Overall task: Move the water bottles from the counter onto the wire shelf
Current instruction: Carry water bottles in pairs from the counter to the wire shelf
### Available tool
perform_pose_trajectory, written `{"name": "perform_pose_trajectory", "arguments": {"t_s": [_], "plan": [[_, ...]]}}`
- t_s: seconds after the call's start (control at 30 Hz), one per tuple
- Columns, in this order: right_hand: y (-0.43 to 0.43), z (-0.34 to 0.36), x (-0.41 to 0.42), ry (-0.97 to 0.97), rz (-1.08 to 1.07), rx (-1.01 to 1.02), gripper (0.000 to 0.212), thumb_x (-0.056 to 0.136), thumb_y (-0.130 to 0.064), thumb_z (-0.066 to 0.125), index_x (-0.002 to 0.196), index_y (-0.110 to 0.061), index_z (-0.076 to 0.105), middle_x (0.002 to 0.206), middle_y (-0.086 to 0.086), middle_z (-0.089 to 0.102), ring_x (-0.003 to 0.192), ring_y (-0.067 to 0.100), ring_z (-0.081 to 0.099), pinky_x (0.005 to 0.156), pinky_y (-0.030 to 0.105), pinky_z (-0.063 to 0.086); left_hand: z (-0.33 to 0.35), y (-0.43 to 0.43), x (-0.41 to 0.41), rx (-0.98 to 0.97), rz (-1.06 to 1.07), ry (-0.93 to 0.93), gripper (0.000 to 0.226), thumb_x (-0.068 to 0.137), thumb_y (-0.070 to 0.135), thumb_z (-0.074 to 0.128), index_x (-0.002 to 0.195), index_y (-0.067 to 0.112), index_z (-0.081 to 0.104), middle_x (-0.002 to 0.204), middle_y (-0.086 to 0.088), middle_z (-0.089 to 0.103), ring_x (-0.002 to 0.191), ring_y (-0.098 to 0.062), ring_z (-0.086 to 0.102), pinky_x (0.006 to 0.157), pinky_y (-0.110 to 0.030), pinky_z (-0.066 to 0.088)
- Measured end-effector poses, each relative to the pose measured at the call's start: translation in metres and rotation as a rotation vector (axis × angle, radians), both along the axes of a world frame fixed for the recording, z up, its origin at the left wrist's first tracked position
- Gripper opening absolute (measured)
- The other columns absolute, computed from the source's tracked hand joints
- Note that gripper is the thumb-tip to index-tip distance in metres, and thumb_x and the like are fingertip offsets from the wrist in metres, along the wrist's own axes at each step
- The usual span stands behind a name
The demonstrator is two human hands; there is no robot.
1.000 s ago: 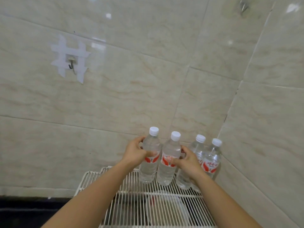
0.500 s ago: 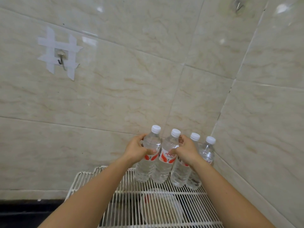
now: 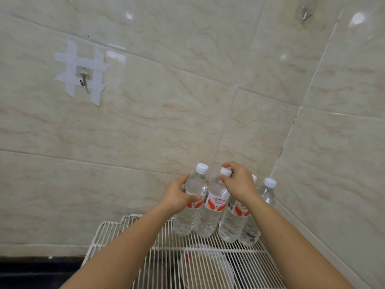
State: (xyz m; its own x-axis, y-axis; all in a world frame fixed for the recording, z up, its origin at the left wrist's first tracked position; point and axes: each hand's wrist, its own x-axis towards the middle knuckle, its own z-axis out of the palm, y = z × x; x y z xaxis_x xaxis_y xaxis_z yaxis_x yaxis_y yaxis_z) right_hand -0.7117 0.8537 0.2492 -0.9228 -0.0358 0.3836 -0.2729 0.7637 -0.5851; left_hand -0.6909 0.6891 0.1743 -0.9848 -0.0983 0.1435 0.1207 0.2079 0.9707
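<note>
Several clear water bottles with white caps and red-and-white labels stand in a row at the back of the white wire shelf [image 3: 125, 230], near the tiled corner. My left hand [image 3: 177, 197] wraps around the leftmost bottle [image 3: 192, 205] at its upper body. My right hand [image 3: 237, 182] pinches the cap and neck of the second bottle [image 3: 214, 213]. The third bottle [image 3: 231, 224] is partly hidden behind my right wrist. The fourth bottle [image 3: 265, 192] stands free next to the right wall.
Tiled walls meet in a corner just behind and right of the bottles. A round clear lid or container [image 3: 206, 270] lies under the shelf wires. A metal hook [image 3: 84, 80] taped to the wall hangs upper left. A dark counter strip [image 3: 39, 268] runs lower left.
My right hand has slid up from the second bottle's label to its cap. The two held bottles have closed up against the right pair. My left hand keeps its grip.
</note>
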Motion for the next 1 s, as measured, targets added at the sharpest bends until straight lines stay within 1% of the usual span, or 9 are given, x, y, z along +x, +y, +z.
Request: {"name": "perform_pose_trajectory", "arguments": {"t_s": [0.07,0.23,0.3,0.37,0.43,0.63,0.8,0.9,1.0], "plan": [[0.0,0.0,0.0,-0.003,-0.002,-0.007,0.032,0.089,-0.01,0.061,0.121,-0.014,0.062,0.114,0.01,0.067,0.093,0.021,0.06,0.08,0.03,0.047,0.0,0.0,0.001,-0.01,-0.002,-0.007,0.081,0.074,0.009,0.079,0.144,0.02,0.039,0.136,0.0,0.056,0.12,-0.022,0.057,0.098,-0.043,0.05],[0.001,0.0,0.003,0.002,-0.005,-0.016,0.035,0.089,-0.011,0.061,0.124,-0.014,0.061,0.119,0.009,0.067,0.095,0.018,0.058,0.081,0.028,0.045,0.0,0.001,0.007,-0.033,-0.01,-0.027,0.092,0.078,0.015,0.077,0.151,0.02,0.021,0.144,-0.003,0.05,0.128,-0.023,0.05,0.105,-0.043,0.044],[0.0,0.0,0.008,0.01,-0.01,0.003,0.04,0.089,-0.012,0.061,0.13,-0.013,0.059,0.128,0.007,0.063,0.109,0.021,0.06,0.09,0.03,0.046,0.0,0.001,0.011,-0.055,-0.003,-0.022,0.093,0.08,0.018,0.075,0.152,0.019,0.017,0.147,-0.003,0.046,0.131,-0.022,0.048,0.107,-0.042,0.042],[-0.001,0.002,0.015,0.024,-0.019,0.022,0.046,0.09,-0.013,0.062,0.135,-0.014,0.054,0.137,0.005,0.056,0.123,0.022,0.054,0.099,0.033,0.043,0.002,0.002,0.016,-0.092,0.008,-0.012,0.091,0.082,0.019,0.073,0.152,0.017,0.015,0.151,-0.002,0.04,0.136,-0.023,0.042,0.109,-0.039,0.039],[-0.002,0.003,0.023,0.045,-0.021,0.039,0.048,0.09,-0.015,0.062,0.137,-0.015,0.051,0.142,0.003,0.052,0.129,0.022,0.05,0.101,0.034,0.041,0.005,0.002,0.024,-0.116,0.028,-0.002,0.089,0.084,0.021,0.071,0.152,0.017,0.014,0.153,-0.001,0.036,0.138,-0.024,0.038,0.108,-0.038,0.036],[-0.016,0.001,0.076,0.055,0.035,0.06,0.045,0.091,-0.019,0.06,0.135,-0.012,0.053,0.141,0.005,0.051,0.13,0.02,0.048,0.103,0.03,0.038,0.013,-0.007,0.073,-0.188,0.109,0.063,0.074,0.088,0.031,0.066,0.15,0.019,0.026,0.152,-0.004,0.038,0.137,-0.025,0.039,0.105,-0.034,0.036],[-0.049,-0.022,0.159,0.014,0.13,0.044,0.032,0.088,-0.018,0.062,0.118,-0.007,0.063,0.122,0.01,0.064,0.109,0.021,0.058,0.09,0.031,0.043,0.002,-0.041,0.16,-0.355,0.239,0.125,0.057,0.091,0.029,0.06,0.143,0.017,0.04,0.147,-0.005,0.044,0.133,-0.023,0.044,0.109,-0.039,0.038],[-0.078,-0.047,0.212,-0.046,0.224,0.031,0.038,0.089,-0.022,0.062,0.124,-0.007,0.06,0.128,0.01,0.061,0.116,0.023,0.056,0.1,0.036,0.044,-0.012,-0.069,0.224,-0.42,0.293,0.113,0.05,0.094,0.029,0.055,0.14,0.017,0.043,0.144,-0.005,0.047,0.13,-0.023,0.046,0.107,-0.041,0.04],[-0.113,-0.067,0.259,-0.094,0.304,0.052,0.043,0.089,-0.024,0.063,0.128,-0.007,0.058,0.132,0.011,0.06,0.121,0.025,0.055,0.103,0.034,0.041,-0.024,-0.106,0.286,-0.427,0.379,0.059,0.047,0.095,0.026,0.053,0.14,0.016,0.044,0.143,-0.005,0.048,0.13,-0.022,0.047,0.107,-0.038,0.04]]}}
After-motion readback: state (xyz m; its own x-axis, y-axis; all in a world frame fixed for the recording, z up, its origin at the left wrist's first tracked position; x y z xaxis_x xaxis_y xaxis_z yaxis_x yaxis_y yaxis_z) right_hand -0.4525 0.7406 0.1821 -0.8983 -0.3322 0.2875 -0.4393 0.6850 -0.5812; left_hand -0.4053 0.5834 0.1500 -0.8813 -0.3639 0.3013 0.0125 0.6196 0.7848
